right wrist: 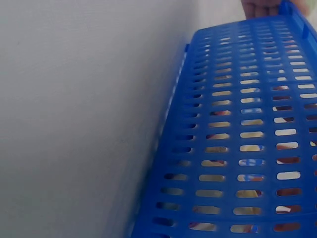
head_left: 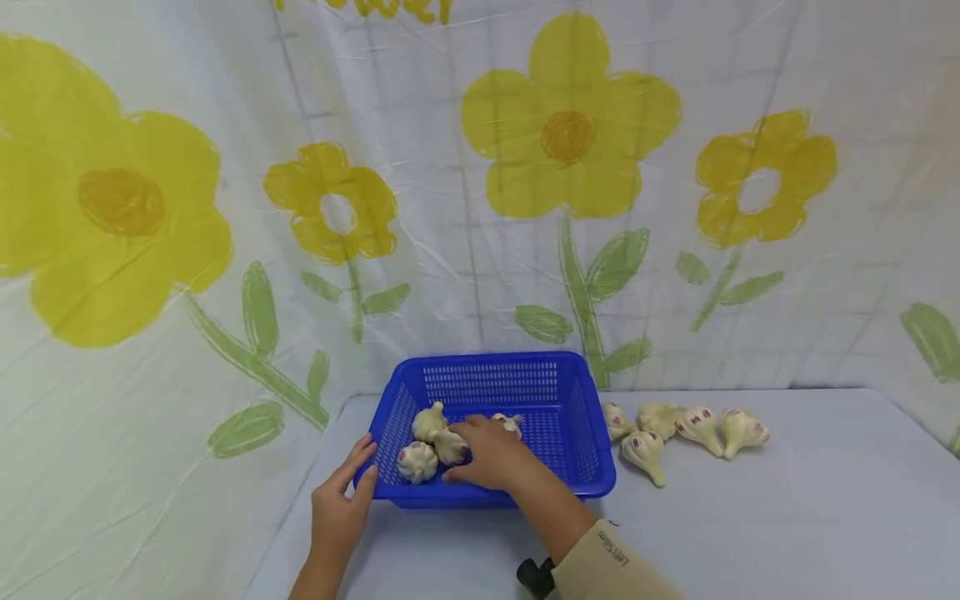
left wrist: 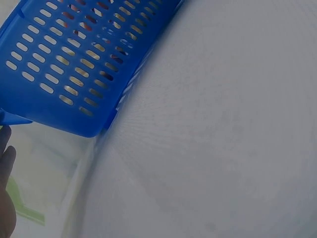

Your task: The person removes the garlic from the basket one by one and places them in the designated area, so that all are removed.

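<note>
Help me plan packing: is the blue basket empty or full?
Partly filled: garlic bulbs lie inside the blue basket, but bare floor shows.

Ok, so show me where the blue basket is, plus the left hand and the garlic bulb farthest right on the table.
Blue basket (head_left: 457, 495): head view, on its front rim.
Left hand (head_left: 338, 502): head view, on the hand's middle.
Rightmost garlic bulb (head_left: 740, 428): head view, on its rounded body.

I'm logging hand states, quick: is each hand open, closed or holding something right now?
Left hand: open, touching the left side of the blue basket.
Right hand: cannot tell whether it grips the garlic bulb by its fingers.
</note>
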`<act>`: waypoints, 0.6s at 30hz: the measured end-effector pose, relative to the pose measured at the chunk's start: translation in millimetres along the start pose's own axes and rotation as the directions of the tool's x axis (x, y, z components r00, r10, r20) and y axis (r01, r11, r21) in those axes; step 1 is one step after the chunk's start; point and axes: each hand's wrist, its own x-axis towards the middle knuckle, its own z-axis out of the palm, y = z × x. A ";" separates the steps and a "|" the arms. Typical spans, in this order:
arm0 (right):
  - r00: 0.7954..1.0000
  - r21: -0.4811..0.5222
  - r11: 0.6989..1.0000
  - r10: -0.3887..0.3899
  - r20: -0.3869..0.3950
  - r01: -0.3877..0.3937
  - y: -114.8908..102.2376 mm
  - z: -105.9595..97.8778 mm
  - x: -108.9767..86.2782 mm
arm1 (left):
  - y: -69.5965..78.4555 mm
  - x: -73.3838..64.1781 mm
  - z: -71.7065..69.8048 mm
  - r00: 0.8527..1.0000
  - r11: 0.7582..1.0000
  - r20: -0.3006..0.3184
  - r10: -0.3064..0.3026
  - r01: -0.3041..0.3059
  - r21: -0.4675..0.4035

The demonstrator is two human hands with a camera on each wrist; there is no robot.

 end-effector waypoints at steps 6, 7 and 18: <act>0.988 -0.164 0.980 0.091 -0.128 -0.111 0.9 1.1 1.6 | -0.5 -0.6 -0.2 1.000 1.000 -0.007 -0.008 0.008 0.010; 0.984 -0.167 0.975 0.124 -0.131 -0.145 1.3 1.1 1.8 | 0.1 -0.6 -0.2 1.000 1.000 -0.008 -0.006 0.006 0.011; 0.960 -0.092 0.956 0.278 -0.014 -0.278 4.2 3.2 2.1 | 0.3 -0.7 0.4 1.000 1.000 -0.015 -0.010 0.010 0.021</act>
